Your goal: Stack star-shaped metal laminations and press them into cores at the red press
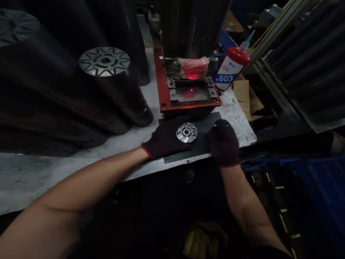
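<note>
My left hand (167,138), in a dark glove with a red cuff, is wrapped round the side of a round metal rotor core (187,132). Its flat face, with V-shaped slots and a central hole, points up at me. To the right of it, my right hand (224,142), gloved the same way, is closed in a fist. A small bright glint shows by its fingers; what they hold is too small to make out. Both hands are over a dark green mat (178,157) at the table's front edge.
Behind the hands stands a red-based fixture (161,90) with a metal plate and a red light spot. A red BT-603 bottle (231,66) is at its right. Tall stacks of rotor cores (105,62) stand on the left of the table (134,144). Blue crates (309,187) are at lower right.
</note>
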Tool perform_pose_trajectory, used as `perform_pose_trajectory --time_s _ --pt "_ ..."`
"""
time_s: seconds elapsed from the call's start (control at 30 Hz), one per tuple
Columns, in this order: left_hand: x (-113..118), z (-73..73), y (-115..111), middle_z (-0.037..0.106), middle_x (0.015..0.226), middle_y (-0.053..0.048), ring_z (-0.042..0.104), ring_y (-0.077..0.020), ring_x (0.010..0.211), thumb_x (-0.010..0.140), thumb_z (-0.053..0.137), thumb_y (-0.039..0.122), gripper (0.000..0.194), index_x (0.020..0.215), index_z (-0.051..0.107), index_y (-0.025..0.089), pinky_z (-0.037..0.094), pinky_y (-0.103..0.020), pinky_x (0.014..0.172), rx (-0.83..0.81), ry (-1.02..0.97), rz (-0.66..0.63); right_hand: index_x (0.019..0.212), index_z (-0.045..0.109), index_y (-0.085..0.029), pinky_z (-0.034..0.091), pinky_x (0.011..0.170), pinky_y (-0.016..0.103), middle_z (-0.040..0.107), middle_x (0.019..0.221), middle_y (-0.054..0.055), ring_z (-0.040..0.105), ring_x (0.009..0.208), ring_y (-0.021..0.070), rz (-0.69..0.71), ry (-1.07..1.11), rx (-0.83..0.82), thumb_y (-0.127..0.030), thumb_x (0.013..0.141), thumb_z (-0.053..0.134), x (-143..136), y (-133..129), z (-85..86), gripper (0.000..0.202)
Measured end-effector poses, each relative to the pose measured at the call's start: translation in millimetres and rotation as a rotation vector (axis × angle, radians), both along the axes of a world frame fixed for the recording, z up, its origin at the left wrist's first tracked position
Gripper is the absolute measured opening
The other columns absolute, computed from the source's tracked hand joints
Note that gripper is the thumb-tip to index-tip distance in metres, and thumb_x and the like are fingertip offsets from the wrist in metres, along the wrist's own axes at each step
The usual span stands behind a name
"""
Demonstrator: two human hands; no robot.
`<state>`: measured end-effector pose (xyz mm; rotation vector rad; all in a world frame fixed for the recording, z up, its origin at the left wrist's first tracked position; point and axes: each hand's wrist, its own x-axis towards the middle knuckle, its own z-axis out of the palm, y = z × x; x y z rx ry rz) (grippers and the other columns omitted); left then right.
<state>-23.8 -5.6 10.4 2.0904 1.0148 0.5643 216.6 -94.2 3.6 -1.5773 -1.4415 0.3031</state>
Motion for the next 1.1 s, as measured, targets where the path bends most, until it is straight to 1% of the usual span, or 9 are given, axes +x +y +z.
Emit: perform_pose_trajectory --time_s 0.13,0.27,0.43,0.57,0.7,0.8,0.93,1.03,1.1 --pt "-1 -2.7 1 0.068 0.169 -0.004 0.068 -0.0344 0.153 0.081 0.106 0.050 0.104 0.172 0.060 0.031 0.055 -0.047 0.136 0.039 0.035 -0.001 0.113 0.083 -0.024 0.067 0.098 0.047 0.084 0.121 0.012 0.079 0.107 0.0285 0.015 -0.076 -0.019 -0.029 0.103 0.058 -8 0 -1.3 0.027" --pt "0 -0.4 1 0.067 0.170 -0.005 0.067 -0.0383 0.154 0.083 0.103 0.052 0.101 0.172 0.061 0.031 0.055 -0.052 0.136 0.023 0.055 -0.015 0.104 0.085 -0.025 0.068 0.106 0.046 0.087 0.111 0.007 0.083 0.111 0.0287 0.121 0.028 -0.176 -0.037 0.117 0.050 -18 20 9.2 0.039" --pt "-1 1.7 1 0.065 0.172 -0.002 0.065 -0.0382 0.156 0.087 0.098 0.058 0.098 0.173 0.059 0.034 0.053 -0.055 0.138 -0.021 0.029 -0.048 0.117 0.087 -0.021 0.068 0.112 0.048 0.088 0.122 0.012 0.085 0.120 0.0338 0.245 -0.426 -0.254 -0.027 0.117 0.056 -17 26 22.1 0.032" --pt "-2 8.0 -2 0.061 0.176 0.002 0.062 -0.0355 0.160 0.091 0.095 0.058 0.095 0.174 0.056 0.035 0.049 -0.051 0.140 -0.071 0.030 -0.055 0.124 0.086 -0.021 0.069 0.105 0.047 0.087 0.121 0.011 0.084 0.114 0.0319 0.503 -0.579 -0.105 -0.027 0.115 0.060 -10 25 52.6 0.028" --pt "-1 14.8 -5 0.062 0.175 0.002 0.060 -0.0373 0.160 0.085 0.102 0.054 0.100 0.173 0.057 0.036 0.049 -0.054 0.139 -0.085 -0.011 -0.048 0.146 0.079 -0.022 0.059 0.120 0.056 0.081 0.144 0.012 0.075 0.135 0.0365 0.399 -0.694 0.184 -0.040 0.114 0.068 0 64 90.9 0.039" --pt "2 17.6 -7 0.065 0.172 -0.001 0.062 -0.0393 0.158 0.073 0.110 0.055 0.112 0.171 0.059 0.036 0.050 -0.057 0.138 -0.065 -0.003 -0.012 0.151 0.076 -0.021 0.045 0.129 0.071 0.075 0.157 0.014 0.066 0.145 0.0433 0.426 -0.867 0.146 -0.047 0.109 0.076 6 106 102.9 0.049" --pt "2 15.1 -6 0.067 0.169 -0.003 0.063 -0.0410 0.157 0.079 0.104 0.057 0.105 0.171 0.060 0.032 0.050 -0.060 0.137 -0.050 0.034 0.026 0.122 0.087 -0.026 0.055 0.120 0.062 0.084 0.128 0.010 0.074 0.126 0.0349 0.362 -0.680 0.166 -0.051 0.116 0.059 5 110 84.2 0.038" --pt "0 7.1 -3 0.069 0.167 -0.002 0.066 -0.0398 0.153 0.076 0.106 0.053 0.105 0.169 0.062 0.033 0.054 -0.058 0.134 -0.054 0.009 0.030 0.120 0.084 -0.024 0.066 0.098 0.051 0.083 0.112 0.013 0.078 0.106 0.0310 -0.038 -0.232 0.192 -0.048 0.122 0.038 2 65 51.7 0.052" --pt "-2 1.6 -1 0.069 0.167 -0.003 0.068 -0.0377 0.151 0.076 0.107 0.052 0.104 0.169 0.063 0.031 0.055 -0.054 0.134 -0.038 -0.024 0.017 0.136 0.080 -0.023 0.067 0.088 0.050 0.081 0.108 0.014 0.078 0.098 0.0314 0.020 -0.215 0.069 -0.043 0.119 0.046 3 32 28.6 0.043"
